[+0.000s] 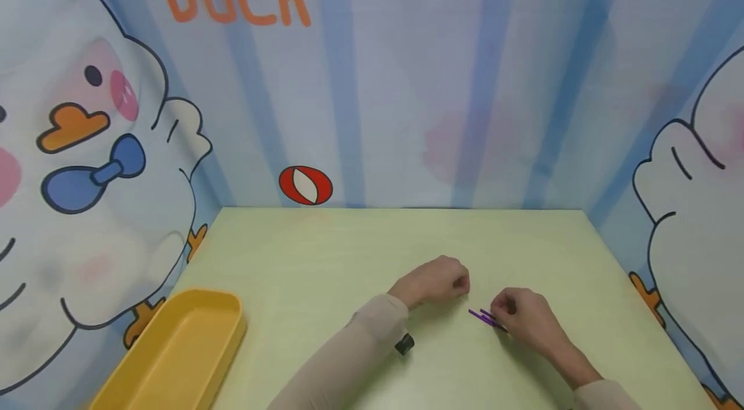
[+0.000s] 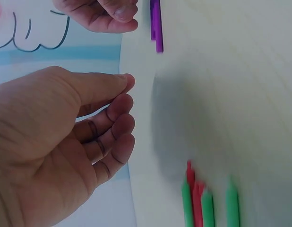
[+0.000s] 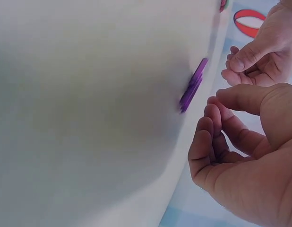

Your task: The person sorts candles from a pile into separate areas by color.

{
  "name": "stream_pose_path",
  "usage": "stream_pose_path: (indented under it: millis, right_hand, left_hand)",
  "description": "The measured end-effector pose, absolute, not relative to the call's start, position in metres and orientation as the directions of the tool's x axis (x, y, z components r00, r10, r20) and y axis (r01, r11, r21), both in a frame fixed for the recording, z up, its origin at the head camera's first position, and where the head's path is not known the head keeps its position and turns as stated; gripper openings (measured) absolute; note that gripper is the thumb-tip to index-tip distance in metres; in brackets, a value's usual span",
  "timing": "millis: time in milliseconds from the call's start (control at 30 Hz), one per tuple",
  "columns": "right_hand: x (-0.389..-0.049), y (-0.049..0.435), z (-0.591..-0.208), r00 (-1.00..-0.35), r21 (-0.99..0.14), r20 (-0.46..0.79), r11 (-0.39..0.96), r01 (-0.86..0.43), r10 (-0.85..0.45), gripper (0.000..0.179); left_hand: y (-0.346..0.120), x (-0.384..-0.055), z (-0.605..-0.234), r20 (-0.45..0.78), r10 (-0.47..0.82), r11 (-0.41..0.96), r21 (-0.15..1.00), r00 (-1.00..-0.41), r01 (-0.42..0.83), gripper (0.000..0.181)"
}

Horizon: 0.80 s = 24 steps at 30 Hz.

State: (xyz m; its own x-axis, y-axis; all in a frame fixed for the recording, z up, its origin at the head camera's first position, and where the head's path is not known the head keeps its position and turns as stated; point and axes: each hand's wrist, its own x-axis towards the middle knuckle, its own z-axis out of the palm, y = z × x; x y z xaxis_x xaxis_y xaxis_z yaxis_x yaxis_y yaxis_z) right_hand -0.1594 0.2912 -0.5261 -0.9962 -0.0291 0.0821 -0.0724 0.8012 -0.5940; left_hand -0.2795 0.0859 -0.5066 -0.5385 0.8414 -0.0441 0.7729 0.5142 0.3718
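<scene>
Several slim purple sticks [image 1: 484, 317] lie close together on the pale table, beside the right hand. My right hand [image 1: 527, 319] hovers over their near end, thumb and index tips close together; in the right wrist view no object shows between the fingers, and the purple sticks [image 3: 192, 89] lie apart from them. To the left, my left hand [image 1: 434, 279] is held above the table. Its thumb meets the index finger while the others bend loosely, and nothing is visible in its grasp [image 2: 106, 123]. Green sticks [image 2: 208, 208] and red sticks [image 2: 198, 198] with pointed tips lie near it, hidden in the head view.
A yellow tray [image 1: 238, 326] stands at the table's left front. The pale table [image 1: 302, 255] meets a printed cloth backdrop [image 1: 395, 74] at the back and sides. A small black piece [image 1: 404, 344] shows at the left sleeve.
</scene>
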Motion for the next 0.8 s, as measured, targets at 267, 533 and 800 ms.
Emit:
stream_pose_path:
  millis: [267,533,800]
  right_hand:
    - [-0.187,0.256,-0.518,-0.984,-0.605,0.118,0.776,-0.181,-0.137,0.004]
    - [-0.205,0.216,-0.518,-0.971,-0.621,0.112,0.747,-0.235,-0.212,0.007]
    - [-0.218,0.181,-0.523,-0.954,-0.635,0.111,0.719,-0.283,-0.278,0.005]
  left_hand:
    - [0.036,-0.29,-0.497,-0.028,0.77,0.603,0.358,-0.638,0.713,0.012]
    - [-0.009,-0.297,-0.502,-0.051,0.715,0.653,0.406,-0.697,0.64,0.011]
    - [-0.045,-0.321,-0.552,-0.042,0.699,0.651,0.451,-0.714,0.61,0.013]
